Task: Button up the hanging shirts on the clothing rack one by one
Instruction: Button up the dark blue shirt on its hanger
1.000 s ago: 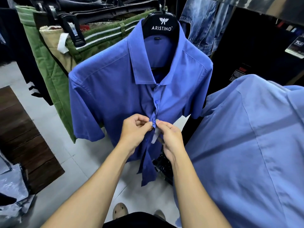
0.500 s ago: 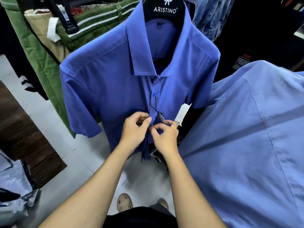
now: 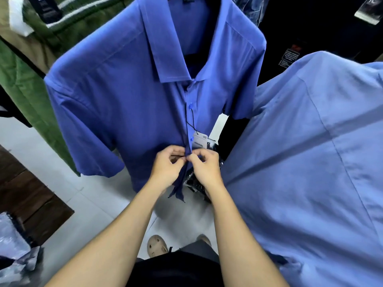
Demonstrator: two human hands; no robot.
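White floor (image 3: 87, 201) below; left hand (image 3: 165, 168), right hand (image 3: 205, 166) pinching blue shirt (image 3: 124, 96) placket edges.

Both hands, left (image 3: 166, 164) and right (image 3: 204, 164), pinch the blue shirt's (image 3: 124, 90) placket together.

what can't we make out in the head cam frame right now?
- Button being worked: hidden between the left hand and right hand, head view.
- Hanger of the royal-blue short-sleeved shirt: cut off by the top edge.
- Print on the white paper price tag: too small.
- Front of the lighter blue shirt: faces away, partly cut off at the right edge.
- Green trousers: blurred, cut off at the left edge.
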